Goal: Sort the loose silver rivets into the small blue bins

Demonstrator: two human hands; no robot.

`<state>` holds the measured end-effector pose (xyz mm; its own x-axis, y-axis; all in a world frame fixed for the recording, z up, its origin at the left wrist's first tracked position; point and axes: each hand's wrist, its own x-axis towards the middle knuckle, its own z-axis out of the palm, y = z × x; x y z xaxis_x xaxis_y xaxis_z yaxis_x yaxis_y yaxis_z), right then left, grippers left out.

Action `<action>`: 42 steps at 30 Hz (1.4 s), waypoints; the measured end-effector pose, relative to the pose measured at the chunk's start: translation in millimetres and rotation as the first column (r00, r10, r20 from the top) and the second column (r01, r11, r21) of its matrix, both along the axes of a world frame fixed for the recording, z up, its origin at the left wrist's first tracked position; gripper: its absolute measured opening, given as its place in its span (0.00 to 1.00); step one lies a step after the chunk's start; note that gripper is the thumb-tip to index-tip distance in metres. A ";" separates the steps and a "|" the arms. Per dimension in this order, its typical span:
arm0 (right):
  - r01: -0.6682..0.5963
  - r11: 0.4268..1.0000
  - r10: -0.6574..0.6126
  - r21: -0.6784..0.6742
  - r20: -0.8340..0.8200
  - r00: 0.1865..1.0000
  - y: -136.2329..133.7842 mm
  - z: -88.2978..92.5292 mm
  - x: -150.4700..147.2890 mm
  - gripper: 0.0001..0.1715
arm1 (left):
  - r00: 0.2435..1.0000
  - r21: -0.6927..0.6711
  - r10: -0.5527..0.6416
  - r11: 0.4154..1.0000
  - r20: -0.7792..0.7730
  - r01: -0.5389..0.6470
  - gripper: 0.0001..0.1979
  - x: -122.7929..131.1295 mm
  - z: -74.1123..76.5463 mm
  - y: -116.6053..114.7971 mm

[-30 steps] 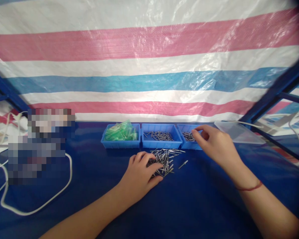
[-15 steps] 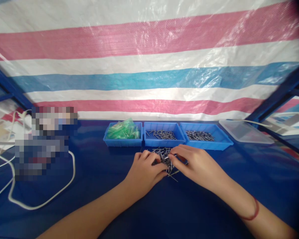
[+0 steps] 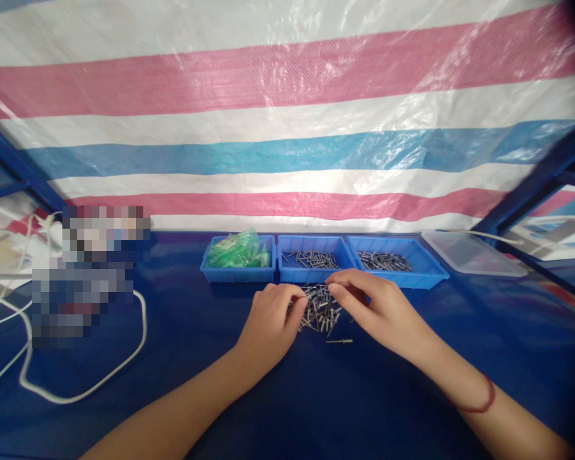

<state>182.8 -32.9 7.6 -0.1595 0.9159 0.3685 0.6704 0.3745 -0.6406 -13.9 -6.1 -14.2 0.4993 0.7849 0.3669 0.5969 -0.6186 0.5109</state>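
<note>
Nearest, one slim, silvery metal rivet [image 3: 339,341] looks light, stiff and slippery, best pinched mid-length. Beyond it, the curled left hand [image 3: 272,319] and narrowly pinched right hand [image 3: 384,311] flank the loose silvery rivet pile [image 3: 322,310]; whether either holds any, I cannot tell.

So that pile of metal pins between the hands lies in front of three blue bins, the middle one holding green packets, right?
Almost: the green packets are in the left bin; the head view shows metal pins in the middle bin. The pile is where you say.
</note>
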 end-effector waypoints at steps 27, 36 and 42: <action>0.023 1.000 -0.025 -0.010 -0.405 0.914 -10.4 -17.3 -27.2 0.09 | 0.968 -0.106 -0.048 0.991 0.246 0.076 0.03 5.1 -2.7 -10.5; -0.011 0.999 0.021 0.031 -0.340 0.940 -10.2 -15.8 -26.4 0.07 | 0.973 -0.077 -0.126 0.987 0.192 0.143 0.07 3.7 0.0 -7.1; -0.012 0.999 0.023 0.037 -0.332 0.943 -10.2 -12.0 -24.2 0.07 | 0.967 -0.105 -0.079 0.989 0.241 0.106 0.05 0.4 0.1 -2.4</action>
